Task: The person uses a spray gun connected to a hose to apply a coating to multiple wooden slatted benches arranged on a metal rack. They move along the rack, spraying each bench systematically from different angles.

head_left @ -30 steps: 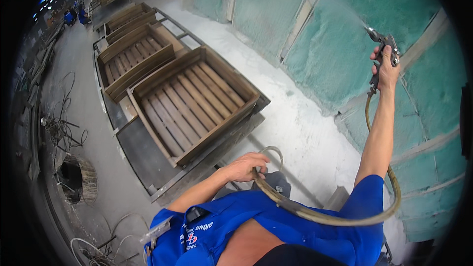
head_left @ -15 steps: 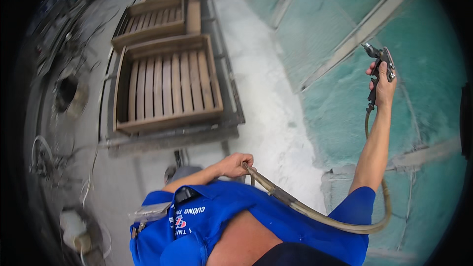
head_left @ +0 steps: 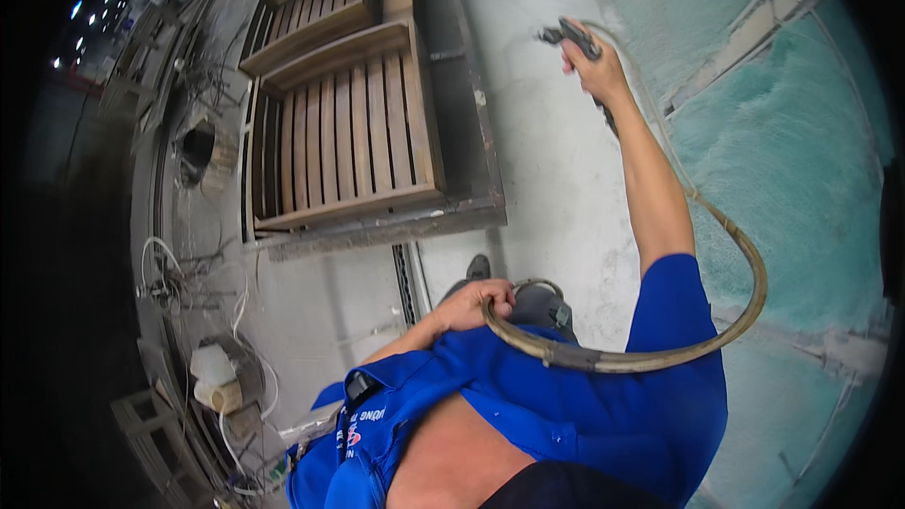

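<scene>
My right hand point(head_left: 600, 71), stretched far forward, grips a dark spray gun point(head_left: 577, 38) whose nozzle points left. A thick yellowish hose point(head_left: 751, 269) loops from the gun side round past my right arm and across my front. Near my waist my left hand point(head_left: 478, 303) is closed round that hose. Left of the gun, a brown wooden tray with a slatted bottom point(head_left: 349, 132) rests on a dark low platform point(head_left: 462, 137). Behind it sits a second slatted wooden tray point(head_left: 311, 14). Both trays are apart from my hands.
Green filter-like panels point(head_left: 782, 151) in pale frames line the right side. Pale floor point(head_left: 537, 160) lies between them and the platform. On the left are a white plastic jug point(head_left: 215, 366), loose white cables point(head_left: 240, 320) and a dark-mouthed container point(head_left: 198, 146).
The spray gun in my right hand has swung left, from before the green panels toward the trays. The hose loop has risen with it. My left hand keeps its hold on the hose.
</scene>
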